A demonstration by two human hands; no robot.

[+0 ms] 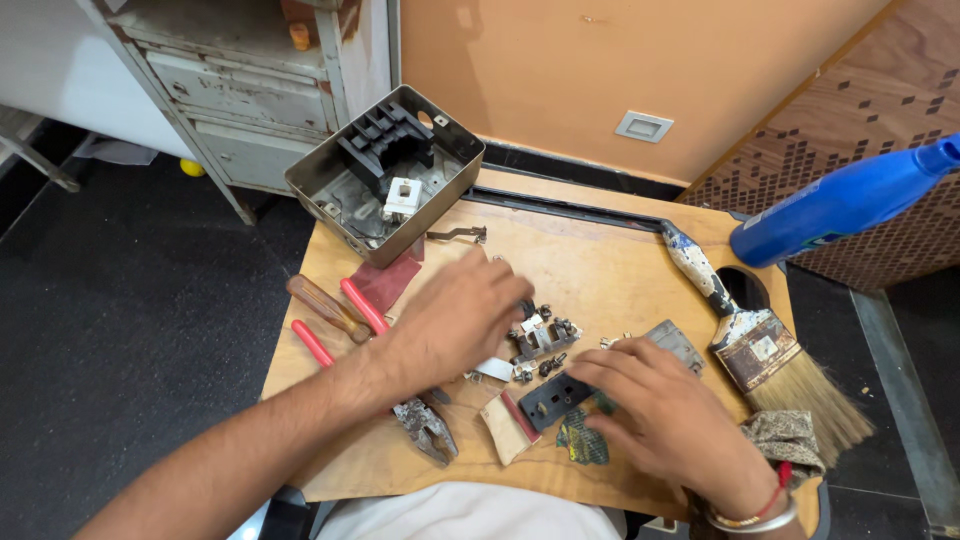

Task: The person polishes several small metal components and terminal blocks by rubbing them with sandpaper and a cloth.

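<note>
Your small wooden work board [610, 270] is the landmark here. At its far left corner sits an open grey metal box [384, 172] holding one black ribbed block and one white square part. At the far right, a blue plastic spray bottle [845, 203] juts in from the frame edge; its pale label is cut off and cannot be made out. Just below it on the board lies one wide paint-spattered brush [752, 338] with a small pale sticker on its ferrule, and a round hole in the board shows beside the handle.

Your left hand [455, 320] lies palm down over the board's middle, fingers loosely spread; whether it grips anything underneath cannot be told. Its fingertips reach a cluster of small metal switch parts and screws [540, 340], too small to count. Your right hand [665, 410], fingers half curled and narrow, rests on a black rectangular switch plate [555, 398] near the board's front edge, touching it but not lifting it.

At the board's left edge you have one wooden-handled screwdriver [325, 307] and one pair of red-handled pliers [420, 420], their jaws poking out below your left wrist. One patterned cloth [790, 437] sits at the front right corner, partly hidden by your wrist.
</note>
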